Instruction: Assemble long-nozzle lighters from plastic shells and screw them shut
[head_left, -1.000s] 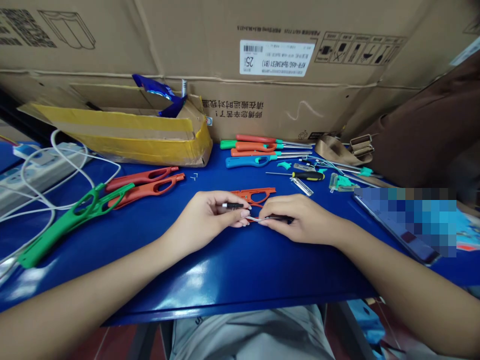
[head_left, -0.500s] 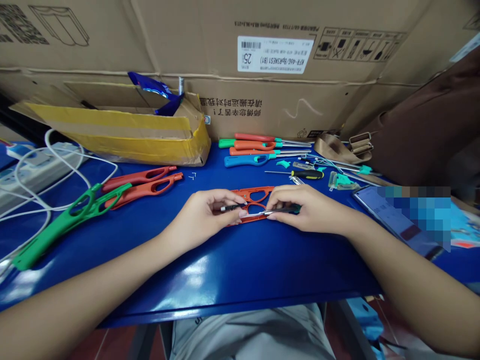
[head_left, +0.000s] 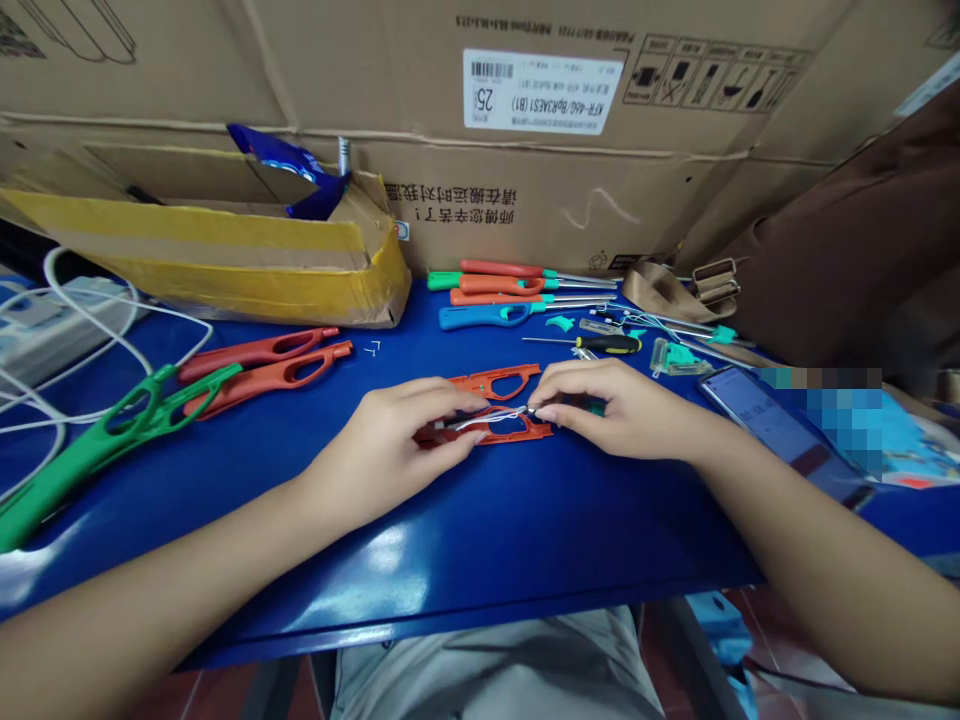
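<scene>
- A makeshift workshop, seemingly: blue-topped table point(head_left: 420, 560) across the middle of the frame.
- Right of centre, a screwdriver point(head_left: 611, 344) among loose small parts point(head_left: 675, 358).
- At centre, two orange handle halves point(head_left: 474, 383).
- Far left, a power strip point(head_left: 75, 322) and white cable.
- Across the top, printed cardboard point(head_left: 352, 70).

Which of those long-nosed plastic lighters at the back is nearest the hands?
The blue plastic lighter; the red, green and orange ones lie behind it.

Two orange plastic handle halves point(head_left: 472, 383) lie parallel to the surface's point(head_left: 465, 570) near edge, well in from it; thin white wires point(head_left: 491, 417) stretch across the nearer one, seemingly just above it.
</scene>
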